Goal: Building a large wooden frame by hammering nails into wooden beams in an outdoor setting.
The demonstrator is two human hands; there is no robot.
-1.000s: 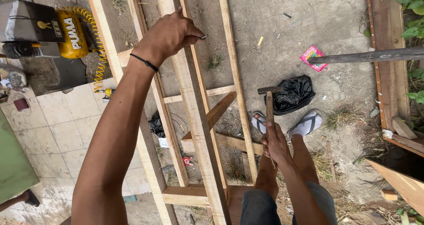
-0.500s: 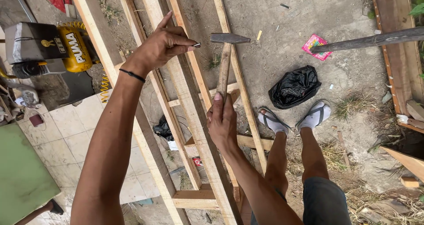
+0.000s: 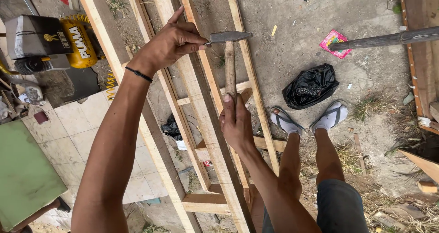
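Nailing the wooden frame (image 3: 201, 100), hammer meeting the nail

Left hand (image 3: 171, 43), upper middle of the frame, pinches a nail (image 3: 207, 44) between thumb and fingertips against the timber; right hand (image 3: 235, 123) at centre is wrapped tight round the hammer (image 3: 230, 54) handle, head touching the nail; rails and cross pieces look joined already; this nail isn't sunk yet, I'd say; yellow compressor (image 3: 75, 40) sits upper left; black bag (image 3: 311, 85) right.

Pale wooden frame (image 3: 201, 105), dark grey hammer (image 3: 228, 40) head, yellow compressor (image 3: 77, 43), black bag (image 3: 311, 85), pink wrapper (image 3: 334, 41).
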